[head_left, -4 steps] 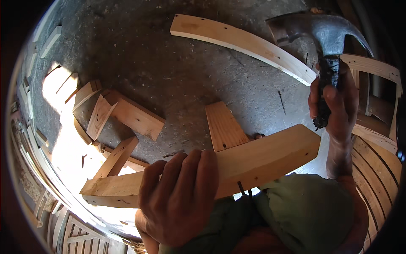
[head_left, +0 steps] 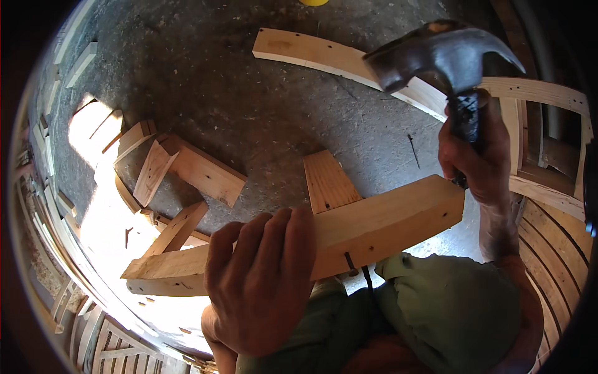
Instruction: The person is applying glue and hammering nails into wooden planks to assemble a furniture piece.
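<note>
My left hand (head_left: 260,280) is closed over a curved wooden beam (head_left: 380,221), its fingers wrapped across the top face. The beam lies slantwise in front of my knees, its right end higher in the picture. From the beam's near face sticks a nail (head_left: 351,263), right of my left hand. My right hand (head_left: 479,156) grips a claw hammer (head_left: 451,59) by its dark, worn handle. The hammer head is raised beyond the beam's right end, apart from it. Against the beam's far side stands a short wood block (head_left: 328,181); whether it is fastened there I cannot tell.
On the concrete floor lie a curved wooden strip (head_left: 311,53), a loose nail (head_left: 413,151) and several offcuts (head_left: 205,171) at left. A slatted wooden frame (head_left: 551,249) stands at right. A yellow thing (head_left: 313,2) shows at the top edge.
The hammer and my right hand have moved left, the head tipping left and slightly down. The beam's right end sits a little farther left. A yellow thing has come into view at the top.
</note>
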### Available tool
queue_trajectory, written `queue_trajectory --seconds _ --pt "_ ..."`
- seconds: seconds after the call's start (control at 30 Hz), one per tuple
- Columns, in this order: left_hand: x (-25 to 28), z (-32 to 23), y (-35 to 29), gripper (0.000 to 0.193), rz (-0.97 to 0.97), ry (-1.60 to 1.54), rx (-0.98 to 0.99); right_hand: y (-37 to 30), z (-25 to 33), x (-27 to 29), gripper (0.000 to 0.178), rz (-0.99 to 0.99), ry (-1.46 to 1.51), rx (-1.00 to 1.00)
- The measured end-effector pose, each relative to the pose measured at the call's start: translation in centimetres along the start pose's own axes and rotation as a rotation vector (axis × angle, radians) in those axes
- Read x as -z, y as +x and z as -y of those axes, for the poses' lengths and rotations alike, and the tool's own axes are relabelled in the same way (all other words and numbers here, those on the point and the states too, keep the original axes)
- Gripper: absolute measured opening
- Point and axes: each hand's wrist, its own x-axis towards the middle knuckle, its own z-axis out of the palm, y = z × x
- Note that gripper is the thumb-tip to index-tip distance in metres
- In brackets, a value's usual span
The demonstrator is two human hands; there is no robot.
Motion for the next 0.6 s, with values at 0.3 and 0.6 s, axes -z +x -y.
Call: queue_trajectory --seconds 0.3,0.6 --pt "1.8 0.3 -0.5 0.054 -0.021 0.085 0.0 -2.4 3.6 1.1 0.027 -0.116 -0.389 0.364" --pt "0.9 0.8 -1.7 0.048 -0.08 -0.043 0.011 -9.2 7.0 -0.9 0.037 0.154 -0.697 0.586"
